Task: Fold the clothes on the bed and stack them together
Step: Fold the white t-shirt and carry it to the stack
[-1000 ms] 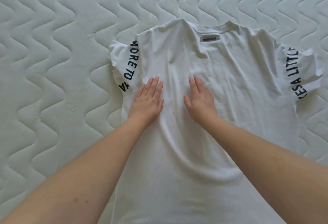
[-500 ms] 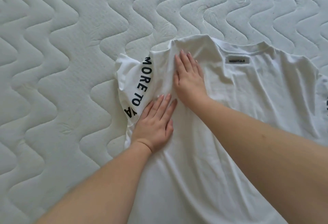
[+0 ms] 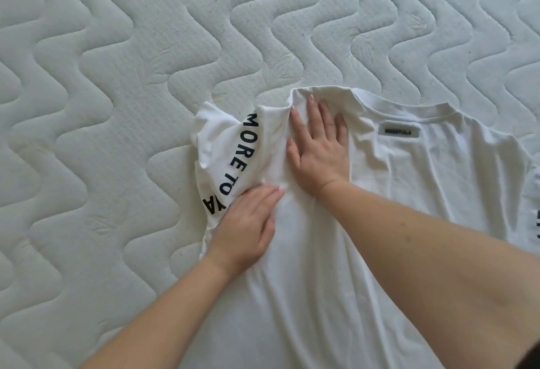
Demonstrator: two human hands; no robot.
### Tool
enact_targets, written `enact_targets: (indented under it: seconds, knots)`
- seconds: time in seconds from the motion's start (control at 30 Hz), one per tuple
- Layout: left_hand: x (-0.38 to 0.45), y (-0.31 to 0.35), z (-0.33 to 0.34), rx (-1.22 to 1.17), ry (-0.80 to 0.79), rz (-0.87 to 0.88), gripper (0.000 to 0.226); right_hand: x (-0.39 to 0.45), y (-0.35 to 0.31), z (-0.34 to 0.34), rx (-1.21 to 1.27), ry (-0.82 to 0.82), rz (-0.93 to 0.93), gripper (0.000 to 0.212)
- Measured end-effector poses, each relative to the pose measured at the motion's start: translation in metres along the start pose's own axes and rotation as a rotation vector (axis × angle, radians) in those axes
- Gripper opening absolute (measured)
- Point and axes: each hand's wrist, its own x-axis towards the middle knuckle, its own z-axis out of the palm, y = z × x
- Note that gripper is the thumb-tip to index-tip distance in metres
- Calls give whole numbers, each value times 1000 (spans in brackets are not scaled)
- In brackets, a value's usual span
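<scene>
1. While it lies spread on the quilted mattress [image 3: 117,105], the white T-shirt [image 3: 409,193] fills the near right, collar at the far edge.
2. Left hand [image 3: 248,228]: fingers straight, pressing flat beside the crumpled left sleeve [image 3: 225,149].
3. Right hand [image 3: 318,149]: fingers extended, flat on the shoulder near the collar label [image 3: 399,132].

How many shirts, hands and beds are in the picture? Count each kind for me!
White T-shirt: 1
Hands: 2, the left hand and the right hand, both flat on the shirt
Quilted mattress: 1
Total: 4
</scene>
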Motion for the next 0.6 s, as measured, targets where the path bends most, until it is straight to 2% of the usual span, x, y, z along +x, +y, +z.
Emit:
enact_targets:
  seconds: [0.03,0.1,0.17,0.2,0.23,0.33,0.4,0.47,0.5,0.53,0.6]
  knots:
    - [6,-1,-15,-105,90,-3,42,0,0,2,-7,5,0,61]
    - [27,-9,-49,-97,281,-38,40,1,-1,3,1,10,-6,59]
    - [59,-31,-71,-19,345,-230,48,1,0,3,13,23,-11,57]
    - [75,-45,-78,13,275,-331,52,1,0,4,14,27,-11,57]
    - [88,-60,-83,37,141,-391,51,1,0,4,14,25,-9,57]
    - [112,-90,-93,137,-314,-369,46,1,1,5,10,27,-6,58]
    - [120,-93,-102,259,-455,-323,47,1,0,4,16,37,-2,58]
    - [123,-87,-111,288,-442,-272,35,1,0,1,27,33,3,59]
    - [119,-84,-114,220,-413,-279,28,1,0,0,27,22,8,59]
    - [113,-78,-120,98,-382,-340,24,0,-1,-2,20,8,12,59]
    - [97,-66,-132,-179,-276,-511,29,0,-2,-6,3,-27,18,59]
